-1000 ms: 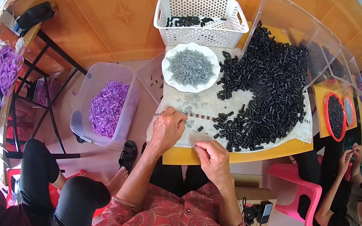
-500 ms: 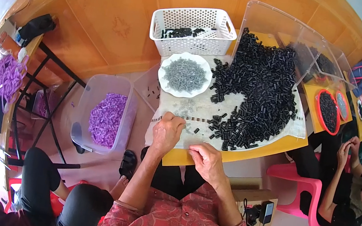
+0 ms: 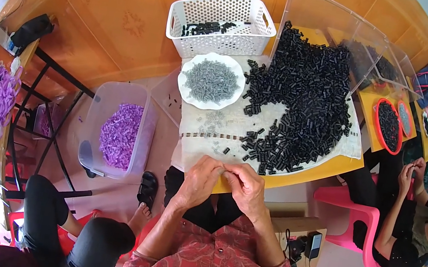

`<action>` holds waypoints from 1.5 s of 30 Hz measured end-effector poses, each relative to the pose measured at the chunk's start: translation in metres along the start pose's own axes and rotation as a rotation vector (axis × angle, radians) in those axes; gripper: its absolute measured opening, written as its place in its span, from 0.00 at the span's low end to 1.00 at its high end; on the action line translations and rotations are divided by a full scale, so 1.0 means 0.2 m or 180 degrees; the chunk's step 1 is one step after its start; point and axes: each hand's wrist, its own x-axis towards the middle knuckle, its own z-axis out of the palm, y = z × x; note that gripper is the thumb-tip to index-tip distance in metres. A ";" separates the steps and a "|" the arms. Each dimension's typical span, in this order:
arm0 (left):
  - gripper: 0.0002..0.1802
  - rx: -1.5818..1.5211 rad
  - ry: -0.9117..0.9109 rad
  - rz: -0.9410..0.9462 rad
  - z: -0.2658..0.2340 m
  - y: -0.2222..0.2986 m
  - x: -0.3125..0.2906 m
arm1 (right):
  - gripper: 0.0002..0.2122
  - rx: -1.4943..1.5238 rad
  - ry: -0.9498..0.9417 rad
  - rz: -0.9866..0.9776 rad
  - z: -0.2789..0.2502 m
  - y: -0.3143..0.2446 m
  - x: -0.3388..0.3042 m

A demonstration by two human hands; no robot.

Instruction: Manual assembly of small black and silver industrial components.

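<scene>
My left hand and my right hand meet at the table's near edge, fingertips pinched together. Whatever lies between the fingertips is too small and covered to make out. Just beyond them a single short black tube rests on the pale cloth. A large heap of black tubes spreads over the right part of the cloth. Farther left, a scalloped white plate holds many small grey, see-through pieces. A few similar pieces lie on the cloth below the plate.
Behind the plate stands a white perforated basket with some black tubes. A clear bin lies tipped behind the heap. On the floor at left, a translucent tub holds purple pieces. People sit at both sides, one near a pink chair.
My left hand has come back from the cloth toward me and joined my right hand, their fingertips now touching. The whole view has shifted slightly.
</scene>
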 end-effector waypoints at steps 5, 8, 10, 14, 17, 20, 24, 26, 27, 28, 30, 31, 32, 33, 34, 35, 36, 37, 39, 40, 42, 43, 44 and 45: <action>0.06 0.0037 -0.0112 -0.0111 0.01 -0.01 0.02 | 0.08 -0.0099 0.0023 0.0033 -0.02 0.02 0.00; 0.07 0.0518 0.0174 0.0238 0.00 -0.01 0.08 | 0.07 -0.0153 0.0148 0.0269 -0.02 0.03 0.00; 0.08 0.0843 0.0484 0.0541 0.01 0.01 0.13 | 0.06 -0.0173 0.0203 0.0233 -0.01 0.05 -0.01; 0.09 0.1712 0.0352 0.0397 0.05 0.04 0.19 | 0.04 -0.0129 0.0276 0.0310 -0.01 0.08 -0.03; 0.09 0.2002 0.0283 0.0420 0.06 0.02 0.21 | 0.05 -0.0050 0.0379 0.0393 -0.02 0.07 -0.03; 0.09 0.1737 0.0385 0.0498 0.06 -0.03 0.21 | 0.05 -0.0059 0.0396 0.0302 -0.03 0.07 -0.02; 0.06 0.1137 0.0727 0.0696 0.04 -0.03 0.19 | 0.05 0.0004 0.0374 0.0358 -0.05 0.07 -0.03; 0.06 0.0325 0.0667 0.0364 0.04 -0.03 0.16 | 0.05 -0.0033 0.0447 0.0330 -0.05 0.07 -0.03; 0.05 -0.0493 0.0582 0.0039 0.04 -0.03 0.15 | 0.05 -0.0030 0.0437 0.0324 -0.06 0.07 -0.03; 0.05 -0.0495 0.0596 0.0037 0.03 -0.02 0.13 | 0.05 0.0036 0.0439 0.0354 -0.06 0.06 -0.03; 0.05 -0.2521 0.0370 -0.0396 0.01 0.00 0.09 | 0.04 0.0101 0.0413 0.0376 -0.06 0.05 -0.03; 0.05 -0.2530 0.0399 -0.0395 0.01 0.01 0.08 | 0.04 0.0264 0.0407 0.0434 -0.06 0.04 -0.03; 0.07 -0.3004 0.0298 -0.0320 0.00 0.01 0.07 | 0.03 0.0425 0.0397 0.0494 -0.06 0.03 -0.03; 0.10 -0.3482 0.0198 -0.0241 0.00 0.01 0.05 | 0.03 0.0418 0.0358 0.0492 -0.06 0.02 -0.03; 0.10 -0.3503 0.0237 -0.0238 0.00 0.02 0.04 | 0.04 0.0574 0.0375 0.0566 -0.05 0.01 -0.04; 0.12 -0.3662 0.0271 -0.0297 0.01 0.04 0.03 | 0.04 0.0728 0.0389 0.0642 -0.05 0.01 -0.04; 0.14 -0.3820 0.0310 -0.0350 0.01 0.05 0.01 | 0.04 0.0719 0.0339 0.0637 -0.05 0.00 -0.04; 0.14 -0.3844 0.0359 -0.0342 0.01 0.03 0.00 | 0.04 0.0907 0.0360 0.0705 -0.04 -0.01 -0.05; 0.17 -0.4035 0.0118 -0.0323 0.02 -0.02 -0.03 | 0.05 0.1075 0.0337 0.0775 -0.02 -0.04 -0.05; 0.17 -0.4063 0.0156 -0.0313 0.02 -0.04 -0.04 | 0.05 0.1162 0.0294 0.0890 -0.02 -0.08 -0.05; 0.15 -0.4595 0.0031 -0.0310 0.02 -0.06 -0.05 | 0.06 0.1229 0.0217 0.1006 0.00 -0.11 -0.04; 0.15 -0.4620 0.0060 -0.0299 0.02 -0.07 -0.06 | 0.06 0.1198 0.0211 0.0826 0.02 -0.12 -0.03; 0.15 -0.4753 0.0054 -0.0303 0.02 -0.08 -0.07 | 0.06 0.1170 0.0204 0.0645 0.02 -0.13 -0.03; 0.14 -0.4883 0.0046 -0.0309 0.01 -0.08 -0.07 | 0.06 0.1158 0.0173 0.0648 0.03 -0.13 -0.03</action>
